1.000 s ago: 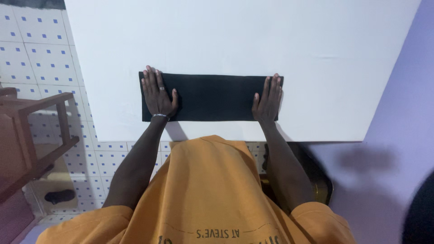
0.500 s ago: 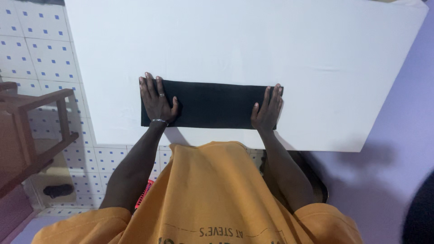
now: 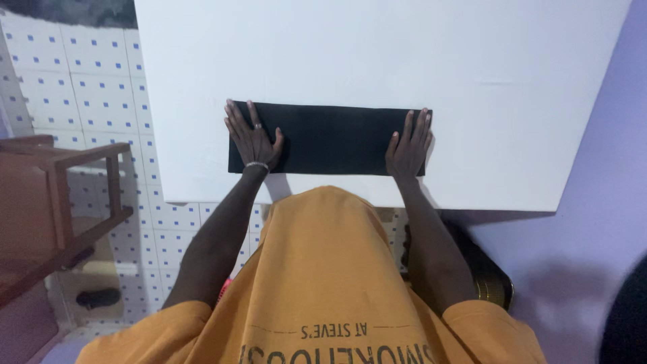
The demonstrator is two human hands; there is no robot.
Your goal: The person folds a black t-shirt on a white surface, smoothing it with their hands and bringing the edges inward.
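A folded black cloth (image 3: 333, 138) lies as a long flat rectangle near the front edge of a white table (image 3: 377, 61). My left hand (image 3: 252, 138) rests flat on the cloth's left end, fingers spread, with a ring and a wrist bracelet. Flat on the right end is my right hand (image 3: 408, 148), its fingers reaching the cloth's right edge. Neither hand grips anything.
A wooden chair frame (image 3: 60, 195) stands on the white tiled floor (image 3: 81, 87) at the left. A purple wall (image 3: 606, 168) runs along the table's right side. My orange shirt (image 3: 323, 283) fills the lower middle, and a dark object (image 3: 488, 276) sits under the table at right.
Both hands stay flat on the cloth's ends. The whole view has shifted a little to the right. The cloth keeps its shape.
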